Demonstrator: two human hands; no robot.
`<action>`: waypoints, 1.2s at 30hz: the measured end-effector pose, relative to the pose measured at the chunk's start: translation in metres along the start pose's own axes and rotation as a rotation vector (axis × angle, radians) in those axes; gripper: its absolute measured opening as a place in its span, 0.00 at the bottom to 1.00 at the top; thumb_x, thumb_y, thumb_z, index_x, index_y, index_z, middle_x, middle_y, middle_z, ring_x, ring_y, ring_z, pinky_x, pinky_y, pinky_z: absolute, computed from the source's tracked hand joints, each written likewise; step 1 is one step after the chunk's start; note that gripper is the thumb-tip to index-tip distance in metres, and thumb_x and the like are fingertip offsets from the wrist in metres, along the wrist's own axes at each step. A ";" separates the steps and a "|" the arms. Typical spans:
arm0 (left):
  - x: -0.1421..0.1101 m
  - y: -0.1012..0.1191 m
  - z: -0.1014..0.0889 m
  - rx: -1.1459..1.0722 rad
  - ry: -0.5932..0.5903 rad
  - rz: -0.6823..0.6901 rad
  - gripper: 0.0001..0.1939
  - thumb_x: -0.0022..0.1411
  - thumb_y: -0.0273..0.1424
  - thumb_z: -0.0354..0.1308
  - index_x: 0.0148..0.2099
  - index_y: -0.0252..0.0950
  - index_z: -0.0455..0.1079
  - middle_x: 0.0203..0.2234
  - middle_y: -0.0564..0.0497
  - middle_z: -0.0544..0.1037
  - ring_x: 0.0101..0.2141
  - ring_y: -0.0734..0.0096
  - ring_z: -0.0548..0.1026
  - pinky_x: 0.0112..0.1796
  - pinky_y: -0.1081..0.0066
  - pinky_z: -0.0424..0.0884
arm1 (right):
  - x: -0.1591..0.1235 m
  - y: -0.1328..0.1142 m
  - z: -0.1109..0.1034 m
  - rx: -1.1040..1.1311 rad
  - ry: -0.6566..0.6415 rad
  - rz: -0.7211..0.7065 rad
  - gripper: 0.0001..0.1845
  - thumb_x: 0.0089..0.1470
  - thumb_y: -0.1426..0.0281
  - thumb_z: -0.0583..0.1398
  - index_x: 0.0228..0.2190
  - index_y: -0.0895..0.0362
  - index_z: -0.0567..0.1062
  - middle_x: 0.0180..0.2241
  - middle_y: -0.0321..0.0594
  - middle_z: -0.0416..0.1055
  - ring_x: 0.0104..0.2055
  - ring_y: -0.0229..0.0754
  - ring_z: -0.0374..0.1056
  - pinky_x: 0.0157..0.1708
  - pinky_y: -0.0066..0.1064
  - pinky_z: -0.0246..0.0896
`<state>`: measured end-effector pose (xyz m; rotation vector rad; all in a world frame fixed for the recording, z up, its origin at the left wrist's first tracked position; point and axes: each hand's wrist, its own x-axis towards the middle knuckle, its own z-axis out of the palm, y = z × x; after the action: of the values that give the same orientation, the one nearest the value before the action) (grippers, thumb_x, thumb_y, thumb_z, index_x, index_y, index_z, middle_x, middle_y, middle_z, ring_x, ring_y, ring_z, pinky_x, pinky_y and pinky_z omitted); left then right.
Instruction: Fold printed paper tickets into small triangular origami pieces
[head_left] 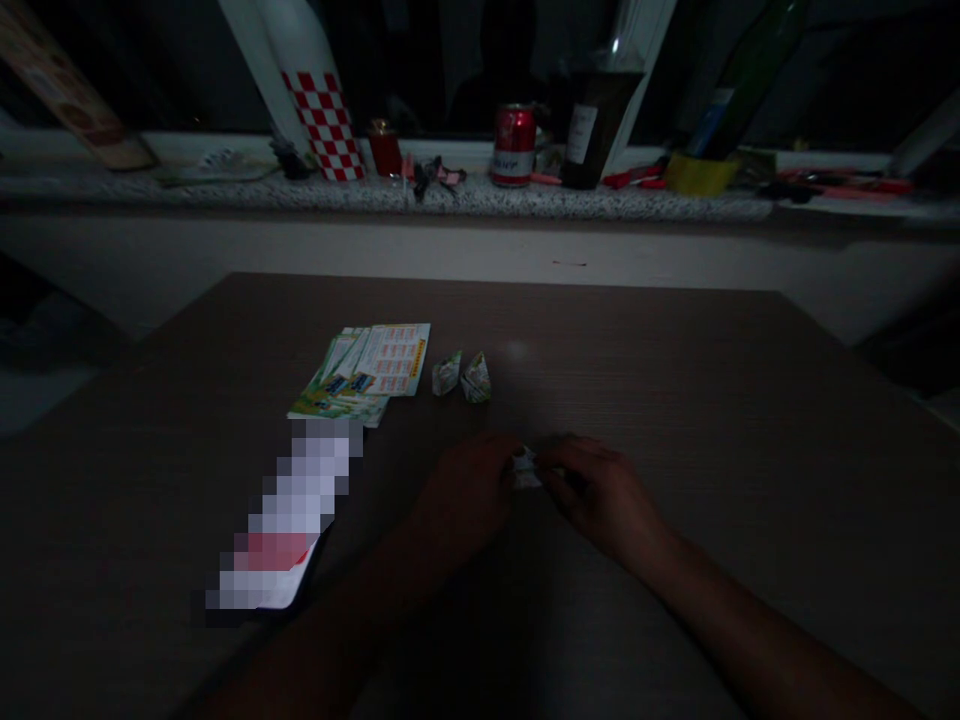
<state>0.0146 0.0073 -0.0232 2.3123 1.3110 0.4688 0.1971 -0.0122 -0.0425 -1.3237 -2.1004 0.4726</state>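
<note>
A small piece of pale paper (528, 478) lies low over the table between my hands. My left hand (476, 485) has its fingers closed on the paper's left side. From the right, my right hand (600, 490) pinches the opposite side with thumb and fingers. My fingers cover much of the paper, and the dim light hides its folds. Just beyond my hands stand two small folded paper pieces (446, 374) with green and white print, side by side. To their left is a fanned pile of printed leaflets (364, 372), green at the lower edge.
A phone (289, 520) with a lit, pixelated screen lies left of my left forearm. Behind the brown table (675, 380), a stone windowsill (465, 200) holds a red can (514, 145), a red-checked white bottle (322, 110), a dark bottle (589, 130) and a green bottle (742, 85).
</note>
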 end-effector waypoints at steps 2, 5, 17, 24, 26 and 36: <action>0.000 0.001 0.000 -0.013 0.002 -0.007 0.15 0.58 0.19 0.52 0.46 0.35 0.71 0.40 0.47 0.78 0.41 0.62 0.76 0.44 0.64 0.70 | 0.000 0.001 0.000 0.003 0.006 0.010 0.08 0.53 0.78 0.59 0.34 0.55 0.75 0.32 0.41 0.76 0.36 0.45 0.71 0.38 0.38 0.64; 0.000 0.001 0.000 -0.022 0.010 -0.014 0.15 0.57 0.19 0.52 0.45 0.34 0.71 0.39 0.47 0.78 0.40 0.63 0.75 0.43 0.65 0.70 | 0.001 0.002 0.001 0.016 0.006 0.022 0.07 0.53 0.78 0.60 0.33 0.55 0.75 0.32 0.40 0.76 0.35 0.45 0.71 0.38 0.37 0.64; -0.001 0.003 0.001 0.073 -0.078 0.031 0.10 0.59 0.21 0.51 0.38 0.35 0.73 0.34 0.48 0.73 0.36 0.65 0.72 0.39 0.67 0.69 | 0.000 0.003 -0.003 0.057 -0.047 -0.048 0.05 0.53 0.77 0.62 0.32 0.56 0.76 0.34 0.40 0.73 0.39 0.44 0.69 0.40 0.36 0.62; -0.002 0.005 0.000 0.080 -0.107 0.008 0.09 0.61 0.23 0.50 0.38 0.34 0.72 0.34 0.47 0.72 0.37 0.66 0.71 0.40 0.67 0.68 | -0.001 0.008 -0.004 0.034 -0.060 -0.086 0.04 0.53 0.74 0.64 0.33 0.55 0.78 0.36 0.40 0.73 0.40 0.44 0.68 0.42 0.37 0.62; -0.003 0.005 0.000 0.070 -0.097 0.015 0.07 0.62 0.25 0.51 0.38 0.33 0.71 0.35 0.47 0.72 0.38 0.65 0.70 0.40 0.67 0.68 | -0.001 0.010 -0.003 0.029 -0.054 -0.091 0.03 0.53 0.73 0.64 0.33 0.55 0.78 0.35 0.40 0.73 0.40 0.43 0.68 0.41 0.37 0.62; -0.002 0.005 -0.003 0.101 -0.128 0.063 0.07 0.65 0.26 0.51 0.40 0.32 0.71 0.37 0.45 0.71 0.38 0.65 0.70 0.40 0.66 0.68 | -0.001 0.013 -0.002 -0.056 -0.067 -0.162 0.04 0.55 0.71 0.62 0.34 0.56 0.77 0.35 0.40 0.72 0.40 0.44 0.68 0.41 0.38 0.61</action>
<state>0.0158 0.0038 -0.0183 2.4280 1.2300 0.2742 0.2073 -0.0073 -0.0485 -1.1702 -2.2699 0.3968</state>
